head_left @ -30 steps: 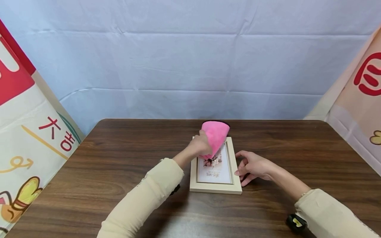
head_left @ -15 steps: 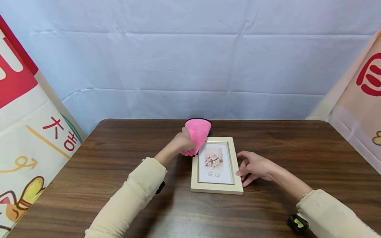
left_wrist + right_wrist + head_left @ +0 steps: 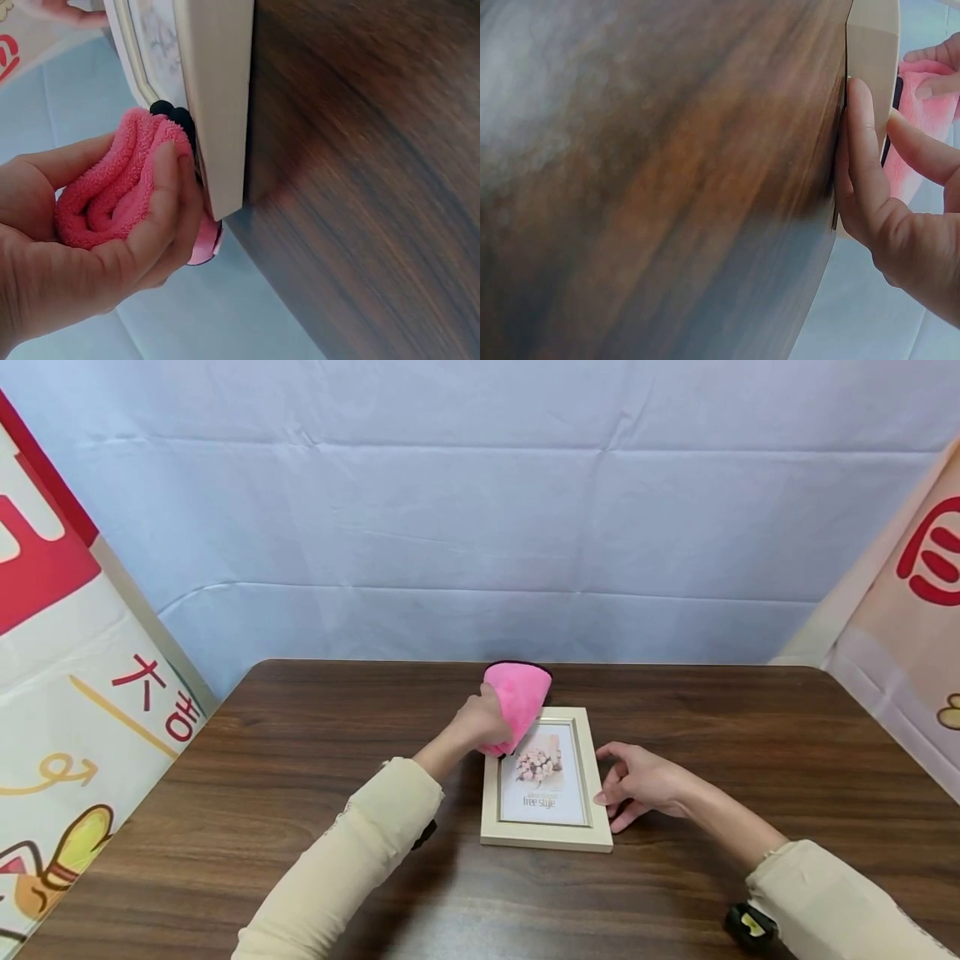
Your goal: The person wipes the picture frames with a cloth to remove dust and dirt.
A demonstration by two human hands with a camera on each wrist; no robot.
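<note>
My left hand grips a folded pink cloth with a dark edging. The cloth lies over the far left corner of a cream picture frame, which is flat on the table. In the left wrist view the cloth is bunched in several layers between thumb and fingers, touching the frame's edge. My right hand holds the frame's right side. In the right wrist view its thumb lies on the frame's top and its fingers against the outer side. Inside the frame is a flower print.
The dark wood-grain table extends on both sides of the frame. A pale blue cloth backdrop hangs behind the far edge. Printed banners stand at the left and the right.
The left hand with the cloth slid left off most of the print, then came back slightly right over the frame's far left corner. The right hand and the frame have stayed nearly still.
</note>
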